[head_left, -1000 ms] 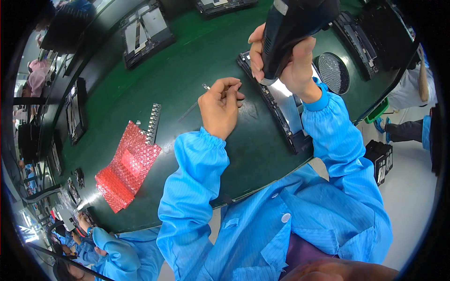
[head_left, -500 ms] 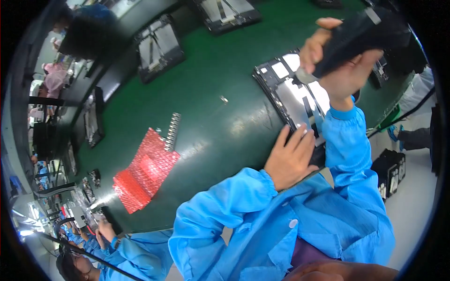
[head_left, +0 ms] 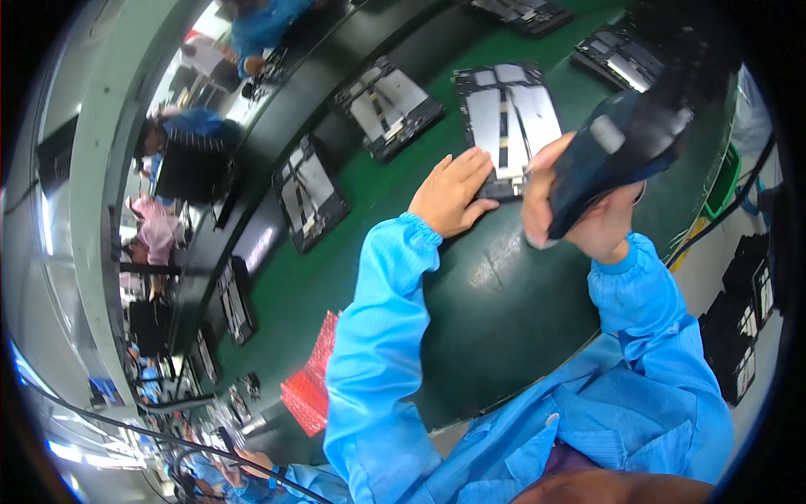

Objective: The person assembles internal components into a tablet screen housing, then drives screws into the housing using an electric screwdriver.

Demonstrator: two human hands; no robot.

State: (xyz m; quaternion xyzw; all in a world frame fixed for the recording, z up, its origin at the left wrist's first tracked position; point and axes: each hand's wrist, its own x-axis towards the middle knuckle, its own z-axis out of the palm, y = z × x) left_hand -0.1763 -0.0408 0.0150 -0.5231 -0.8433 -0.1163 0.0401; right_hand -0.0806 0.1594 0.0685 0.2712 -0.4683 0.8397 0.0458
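Note:
My left hand (head_left: 453, 193) rests with its fingers stretched out on the near left corner of an opened, flat black device (head_left: 541, 118) with silver plates and a dark strip down its middle. The device lies on the green table. My right hand (head_left: 606, 228) grips a bulky black object (head_left: 592, 168) with a grey patch, held above the table at the device's near right corner. Blur keeps me from telling what kind of thing it is. Its upper end merges with a dark shape at the upper right.
Similar opened devices (head_left: 388, 109) line the table's far side, another (head_left: 617, 59) to the right. Red bubble wrap (head_left: 311, 395) lies beyond my left sleeve. A green bin (head_left: 724, 181) and black stacked parts (head_left: 739, 315) stand at right. A co-worker's hand (head_left: 256, 460) shows lower left.
The view has turned. The device and my left hand are farther from me on the table. My right hand has come lower and nearer, still holding the black object.

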